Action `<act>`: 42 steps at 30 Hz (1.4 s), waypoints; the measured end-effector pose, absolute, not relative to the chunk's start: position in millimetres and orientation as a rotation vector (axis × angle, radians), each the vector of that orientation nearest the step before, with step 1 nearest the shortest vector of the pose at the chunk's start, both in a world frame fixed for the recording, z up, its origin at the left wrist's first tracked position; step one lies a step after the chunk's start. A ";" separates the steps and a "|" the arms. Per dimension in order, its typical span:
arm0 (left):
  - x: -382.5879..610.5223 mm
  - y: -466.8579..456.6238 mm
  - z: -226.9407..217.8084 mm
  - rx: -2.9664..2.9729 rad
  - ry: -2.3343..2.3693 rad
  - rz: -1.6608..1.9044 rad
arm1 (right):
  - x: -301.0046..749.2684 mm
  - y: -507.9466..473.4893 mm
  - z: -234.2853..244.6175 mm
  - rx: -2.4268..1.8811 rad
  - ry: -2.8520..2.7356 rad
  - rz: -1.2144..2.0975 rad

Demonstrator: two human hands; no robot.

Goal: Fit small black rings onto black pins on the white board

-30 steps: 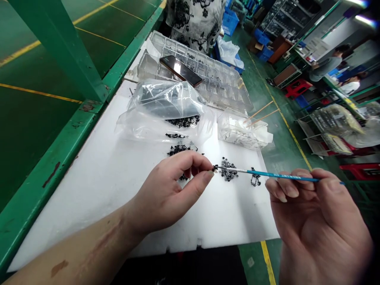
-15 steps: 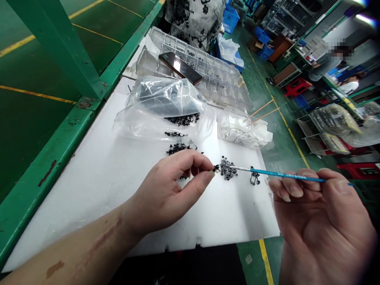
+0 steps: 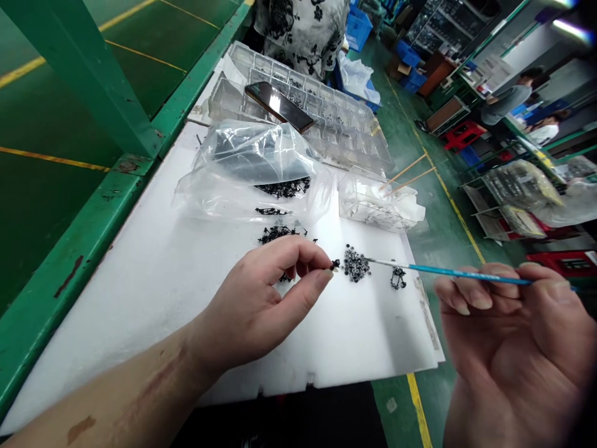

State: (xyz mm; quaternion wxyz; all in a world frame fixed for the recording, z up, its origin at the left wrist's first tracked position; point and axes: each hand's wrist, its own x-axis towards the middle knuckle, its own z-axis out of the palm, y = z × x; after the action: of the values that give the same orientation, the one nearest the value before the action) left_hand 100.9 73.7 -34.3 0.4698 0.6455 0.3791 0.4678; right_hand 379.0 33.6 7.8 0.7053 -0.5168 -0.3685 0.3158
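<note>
Left hand [image 3: 265, 292]: fingers pinched narrow on a tiny black part [image 3: 334, 264], which pokes out past the fingertips, above the white table [image 3: 373, 342]
Right hand [image 3: 517, 330]: fingers wrapped around the blue handle of a thin brush [image 3: 466, 273], held far back from its tip
Brush tip: lines up with the ring pile [image 3: 357, 266], apart from the black part; touching the rings or above them, cannot tell
Pinch: seems to take only the part's end; a small roll of the thumb could drop it, probably among the rings, hard to spot there
Long brush grip: a little wrist shake would swing the tip wide, perhaps scattering rings, as nothing walls them in
Loose black frames [image 3: 398, 277]: lie beneath the line of the brush; a low dip could drag them
Phone [image 3: 280, 107]: rests slantwise on the compartment tray [image 3: 373, 142]; a bump might slide it off
Handle print: pale marks, too blurred to read
Bag [image 3: 224, 177], phone: no legible brand or label on either
</note>
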 end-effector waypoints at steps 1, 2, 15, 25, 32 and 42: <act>100.3 73.9 -35.0 1.590 0.926 1.142 | 386.4 39.7 10.0 -1.135 -0.797 0.684; 99.6 74.1 -36.1 1.599 0.925 1.139 | 395.6 48.0 11.3 -1.119 -0.766 0.661; 92.1 75.2 -49.8 1.741 0.999 1.088 | 502.2 158.2 -62.0 -1.308 -0.297 0.715; 90.6 74.1 -54.3 1.775 1.015 1.092 | 503.9 161.9 -74.8 -1.515 -0.377 0.675; 91.2 72.0 -52.3 1.724 1.061 1.084 | 479.8 93.9 -63.7 -1.733 -0.747 0.410; 92.8 73.8 -53.1 1.674 1.029 1.129 | 386.1 40.3 -87.6 -2.034 -1.497 0.314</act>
State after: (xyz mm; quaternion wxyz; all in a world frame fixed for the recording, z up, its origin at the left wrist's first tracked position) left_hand 92.8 73.8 -53.1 0.4238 0.6690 0.4113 0.4514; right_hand 386.1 40.3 -87.6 0.2936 -0.7640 -0.5623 0.1180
